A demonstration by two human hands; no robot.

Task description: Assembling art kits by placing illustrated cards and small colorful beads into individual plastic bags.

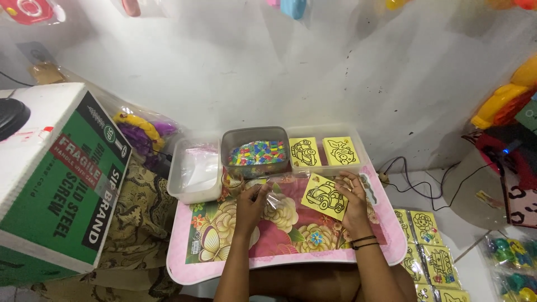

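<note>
Left hand [253,202]: pinches clear plastic sleeve [272,199] | Right hand [354,197]: grips yellow car card [324,196] | Both over floral bench [291,235], near bead tub [255,152].

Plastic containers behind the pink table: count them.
3, side by side: an empty white one on the left, a grey one of coloured pieces, a clear one holding yellow cards.

1. I see my left hand [253,202] pinching a small clear plastic bag [272,197] over the pink flowered tray table [279,263].
2. My right hand [353,202] grips a yellow car picture card [323,197].
3. Behind them stand a tub of coloured beads [256,152] and a clear box with two more yellow cards [323,151].
</note>
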